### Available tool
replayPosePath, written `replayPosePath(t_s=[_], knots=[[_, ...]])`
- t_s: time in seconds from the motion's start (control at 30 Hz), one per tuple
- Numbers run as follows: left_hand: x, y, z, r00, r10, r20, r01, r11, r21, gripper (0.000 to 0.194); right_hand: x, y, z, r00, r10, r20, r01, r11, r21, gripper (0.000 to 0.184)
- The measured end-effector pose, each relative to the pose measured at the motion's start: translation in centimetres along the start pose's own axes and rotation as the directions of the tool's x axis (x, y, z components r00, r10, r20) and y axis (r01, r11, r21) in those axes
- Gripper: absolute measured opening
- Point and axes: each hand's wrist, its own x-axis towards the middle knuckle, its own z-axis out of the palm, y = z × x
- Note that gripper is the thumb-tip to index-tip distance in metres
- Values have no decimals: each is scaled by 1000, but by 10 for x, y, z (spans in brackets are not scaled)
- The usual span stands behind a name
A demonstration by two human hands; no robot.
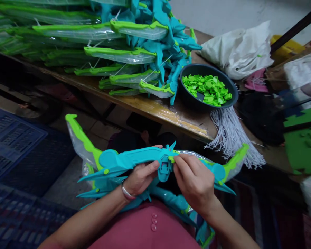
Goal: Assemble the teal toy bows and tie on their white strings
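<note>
A teal toy bow (134,156) with lime-green limb tips lies across my lap, level with my wrists. My left hand (142,176) is closed around its middle, just left of the centre housing (165,167), which has a rectangular opening. Pinched in the fingers of my right hand (194,178) is a small lime-green plastic piece (171,159), held against the housing's upper right side. More teal bow bodies (168,197) rest beneath this one on my lap. My right fingers partly hide the small piece.
On the table (176,119) ahead, many teal and green bows (134,55) are stacked at left. A dark bowl (182,93) holds small green pieces (209,90). White cords (230,135) hang over the edge beside it. A white sack (238,48) stands behind; blue crates (15,138) are at left.
</note>
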Motion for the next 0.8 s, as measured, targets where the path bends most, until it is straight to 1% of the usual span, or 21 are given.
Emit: replayPosePath(t_s=[0.07, 0.13, 0.2, 0.27, 0.33, 0.4, 0.47, 0.57, 0.7, 0.8], knots=[[1, -4, 4, 999, 42, 18, -41, 999, -14, 64, -2, -5, 2, 1000, -24, 5, 24, 994, -102, 25], [2, -7, 8, 996, 84, 39, -84, 996, -19, 66, -3, -9, 4, 999, -26, 28, 29, 991, -134, 30], [3, -7, 11, 992, 116, 52, -116, 993, -12, 67, -5, -12, 4, 999, -11, 46, 15, 994, -104, 34], [2, -7, 14, 991, 124, 54, -125, 992, 5, 67, -6, -12, 1, 997, 21, 70, -19, 999, -41, 37], [2, -7, 14, 990, 131, 51, -133, 991, 34, 63, -8, -13, -2, 993, 61, 102, -63, 998, 17, 42], [1, -8, 14, 989, 145, 44, -148, 986, 77, 56, -8, -14, -6, 989, 98, 112, -102, 994, 32, 45], [2, -8, 14, 986, 166, 35, -169, 978, 122, 51, -6, -17, -9, 986, 137, 90, -139, 990, 12, 42], [3, -8, 15, 979, 200, 49, -206, 966, 156, 50, -2, -22, -11, 983, 176, 43, -176, 984, -13, 35], [3, -5, 18, 971, 225, 79, -235, 957, 168, 48, -1, -23, -7, 987, 162, -1, -162, 986, -35, 33], [4, -4, 19, 970, 227, 83, -238, 956, 172, 45, -5, -22, -4, 991, 137, -3, -137, 989, -63, 35]])
